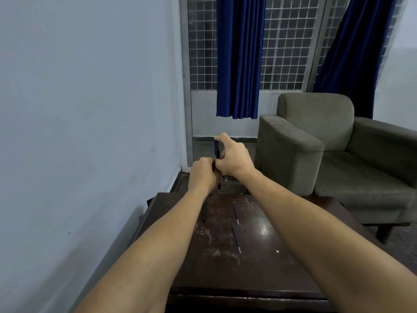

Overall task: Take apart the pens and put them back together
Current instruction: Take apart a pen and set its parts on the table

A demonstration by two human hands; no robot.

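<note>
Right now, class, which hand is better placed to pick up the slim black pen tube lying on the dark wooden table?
Left, probably. The slim black pen tube lies just below the left hand, beside that wrist, while the right hand sits farther across. Both hands grip the dark upright pen, though.

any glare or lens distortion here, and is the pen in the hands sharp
Head view: a glare patch lies on the dark table; wide-angle bending in the head view tilts the right curtain; the pen held between the left hand and right hand looks small, dark and soft, its joints unreadable.
</note>
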